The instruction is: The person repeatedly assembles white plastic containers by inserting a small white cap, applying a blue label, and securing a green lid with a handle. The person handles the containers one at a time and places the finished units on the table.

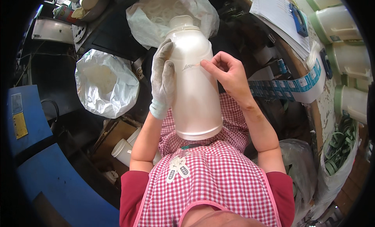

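1. White bottle (195,94): in front of the torso, over the lap; neck points away from the wearer, ridged base toward the checked apron (215,164). Dark script mark on its upper wall.
2. Left hand (162,78), gloved: lies along the bottle's left side, touching, fingers extended; cannot tell how firmly it grips.
3. Right hand (226,71), bare: thumb and forefinger tips together at the right end of the mark; cannot tell if anything is between them.
4. Beyond the neck: clear bag (136,22) containing pale rings (168,8).
5. Left: white bag (125,92), mouth up; blue panels (58,172) nearer the wearer.
6. Right: blue-and-white label strip (302,84), paper stack (271,18), green-banded containers (338,26).
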`<state>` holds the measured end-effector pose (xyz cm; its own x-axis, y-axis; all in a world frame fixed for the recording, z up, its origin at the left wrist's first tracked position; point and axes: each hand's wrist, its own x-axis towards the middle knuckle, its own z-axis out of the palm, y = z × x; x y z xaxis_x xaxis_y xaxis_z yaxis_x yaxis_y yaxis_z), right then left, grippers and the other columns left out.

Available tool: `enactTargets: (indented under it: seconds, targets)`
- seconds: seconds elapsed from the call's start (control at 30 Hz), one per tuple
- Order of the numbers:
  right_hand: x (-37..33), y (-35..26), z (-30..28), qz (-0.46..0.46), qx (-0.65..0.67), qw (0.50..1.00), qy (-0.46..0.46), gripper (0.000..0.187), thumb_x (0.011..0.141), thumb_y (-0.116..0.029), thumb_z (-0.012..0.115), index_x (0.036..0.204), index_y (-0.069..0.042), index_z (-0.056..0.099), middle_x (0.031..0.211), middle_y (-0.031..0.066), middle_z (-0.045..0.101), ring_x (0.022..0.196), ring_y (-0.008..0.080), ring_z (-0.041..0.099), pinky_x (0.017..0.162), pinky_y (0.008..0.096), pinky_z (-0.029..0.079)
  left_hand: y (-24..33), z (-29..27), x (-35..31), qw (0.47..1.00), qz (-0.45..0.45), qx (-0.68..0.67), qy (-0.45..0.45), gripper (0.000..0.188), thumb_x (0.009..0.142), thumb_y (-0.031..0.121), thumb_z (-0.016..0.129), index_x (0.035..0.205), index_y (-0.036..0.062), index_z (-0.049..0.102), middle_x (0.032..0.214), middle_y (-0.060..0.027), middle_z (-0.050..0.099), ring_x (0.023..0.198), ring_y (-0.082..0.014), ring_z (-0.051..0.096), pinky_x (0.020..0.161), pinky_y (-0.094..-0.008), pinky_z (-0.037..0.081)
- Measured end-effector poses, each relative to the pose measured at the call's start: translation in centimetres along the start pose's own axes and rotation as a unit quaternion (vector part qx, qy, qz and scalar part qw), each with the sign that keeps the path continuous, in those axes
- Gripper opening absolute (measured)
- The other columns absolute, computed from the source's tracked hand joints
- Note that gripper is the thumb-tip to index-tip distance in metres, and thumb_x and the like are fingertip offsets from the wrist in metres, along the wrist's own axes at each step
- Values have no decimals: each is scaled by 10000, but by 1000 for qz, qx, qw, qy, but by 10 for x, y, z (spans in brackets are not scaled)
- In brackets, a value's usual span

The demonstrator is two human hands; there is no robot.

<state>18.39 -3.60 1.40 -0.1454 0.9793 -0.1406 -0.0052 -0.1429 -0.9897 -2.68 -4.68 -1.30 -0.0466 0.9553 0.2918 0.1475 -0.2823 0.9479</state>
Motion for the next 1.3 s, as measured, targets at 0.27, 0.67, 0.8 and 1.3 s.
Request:
enactTargets:
  seconds: [0.27, 0.67, 0.8, 1.3]
  targets:
    - [-2, 3, 5, -63, -266, 960, 62, 440, 912, -399, 831, 817, -13, 644, 710, 54, 622, 652, 121, 581, 637, 287, 481, 1, 14, 0, 997, -1, 76, 19, 654, 902, -8, 710, 1507, -27, 464, 1563, -181, 462, 1450, -303, 465, 1223, -404, 355]
    - [103, -59, -228, -262, -729, 558, 298, 507, 963, -490, 701, 1225, -56, 671, 1174, 167, 680, 1157, 387, 619, 955, 501, 506, -7, 0, 159, 917, -187, 316, -152, 702, 905, 579, 714, 1191, -62, 728, 1173, -256, 740, 1057, -379, 710, 938, -377, 544]
    - [3, -75, -150, -23, -414, 884, 214, 485, 1062, -474, 597, 1044, -8, 731, 975, 191, 724, 876, 313, 695, 854, 436, 538, 101, -36, 147, 972, -46, 226, -53, 463, 861, 422, 825, 920, -33, 765, 1084, -169, 780, 908, -255, 748, 831, -359, 567]
    - [162, -220, -14, -319, -53, 942, -87, 368, 974, -300, 751, 1216, -39, 655, 1152, 82, 681, 1114, 203, 645, 1008, 318, 461, 58, -169, -6, 894, -222, -359, -149, 842, 931, 346, 765, 1568, -31, 364, 1484, -237, 550, 1270, -354, 640, 1101, -536, 513]
